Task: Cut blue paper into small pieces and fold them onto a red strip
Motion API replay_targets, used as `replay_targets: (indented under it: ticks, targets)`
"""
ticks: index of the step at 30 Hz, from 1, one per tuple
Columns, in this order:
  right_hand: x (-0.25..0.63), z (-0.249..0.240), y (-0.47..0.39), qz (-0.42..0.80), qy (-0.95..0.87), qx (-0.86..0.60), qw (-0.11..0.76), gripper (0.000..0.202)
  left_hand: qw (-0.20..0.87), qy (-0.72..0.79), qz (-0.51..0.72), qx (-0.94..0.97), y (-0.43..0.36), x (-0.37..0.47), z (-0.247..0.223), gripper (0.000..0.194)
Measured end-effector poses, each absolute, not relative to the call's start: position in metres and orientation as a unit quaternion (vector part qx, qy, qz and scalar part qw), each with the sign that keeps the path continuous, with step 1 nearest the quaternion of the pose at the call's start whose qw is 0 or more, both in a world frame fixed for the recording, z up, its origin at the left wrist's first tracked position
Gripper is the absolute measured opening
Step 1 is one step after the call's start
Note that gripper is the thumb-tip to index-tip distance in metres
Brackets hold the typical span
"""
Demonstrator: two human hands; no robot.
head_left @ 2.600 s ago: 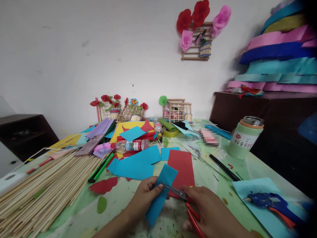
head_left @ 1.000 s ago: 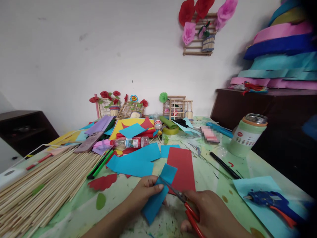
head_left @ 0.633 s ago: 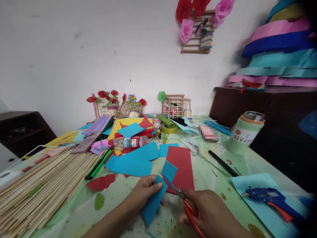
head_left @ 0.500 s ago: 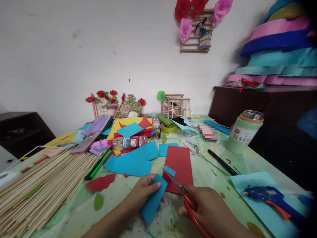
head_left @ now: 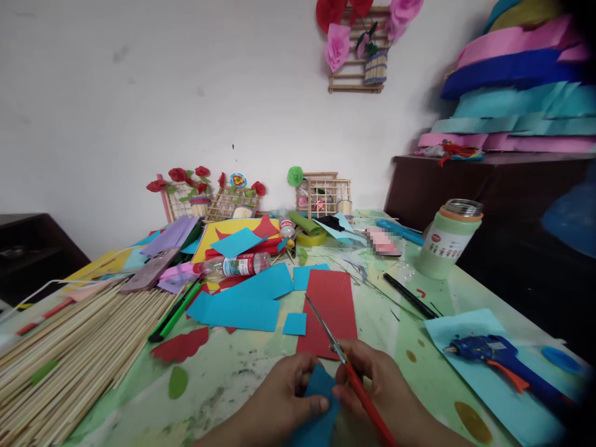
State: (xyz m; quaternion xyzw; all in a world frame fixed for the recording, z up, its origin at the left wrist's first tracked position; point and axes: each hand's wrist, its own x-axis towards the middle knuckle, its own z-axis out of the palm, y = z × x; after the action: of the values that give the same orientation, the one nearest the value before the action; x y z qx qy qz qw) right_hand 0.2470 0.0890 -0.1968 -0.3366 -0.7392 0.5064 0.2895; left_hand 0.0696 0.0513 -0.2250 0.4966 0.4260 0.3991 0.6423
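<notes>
Low in the centre, my left hand (head_left: pixel 291 394) pinches a blue paper piece (head_left: pixel 319 413) between thumb and fingers. My right hand (head_left: pixel 372 385) holds red-handled scissors (head_left: pixel 357 388), their blades closed and pointing up and left over a red paper sheet (head_left: pixel 333 298). The fingertips of my right hand are at the right edge of the blue piece. A small blue square (head_left: pixel 295 323) lies beside the red sheet on its left. Larger blue paper strips (head_left: pixel 237 309) are farther left.
Bamboo sticks (head_left: pixel 93 354) cover the left side. A plastic bottle (head_left: pixel 237 265) lies behind the blue strips. On the right are a black pen (head_left: pixel 410 296), a green jar (head_left: pixel 442 242) and a blue glue gun (head_left: pixel 498 354) on light blue paper (head_left: pixel 475 323).
The small blue square has dropped onto the table. My left hand has moved right and down with the blue piece, and my right hand has come close to it. The view has shifted slightly.
</notes>
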Motion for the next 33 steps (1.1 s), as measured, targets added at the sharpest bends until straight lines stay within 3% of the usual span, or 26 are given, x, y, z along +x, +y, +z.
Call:
replay_targets:
  ticks: [10,17,21,33]
  targets:
    - [0.251,-0.195,0.094,0.412,-0.729,-0.428,0.341,0.032,0.64,0.444,0.4,0.483,0.052,0.065,-0.222,0.035]
    - [0.259,-0.178,0.102,0.328,-0.789,-0.457,0.246,0.042,0.532,0.514,0.542,0.399,0.07,0.045,-0.217,0.03]
    - [0.256,-0.174,0.099,0.27,-0.825,-0.458,0.189,0.032,0.512,0.51,0.611,0.323,0.075,0.035,-0.21,0.03]
    - [0.25,-0.177,0.089,0.241,-0.867,-0.417,0.128,0.035,0.497,0.53,0.571,0.382,0.067,0.044,-0.2,0.038]
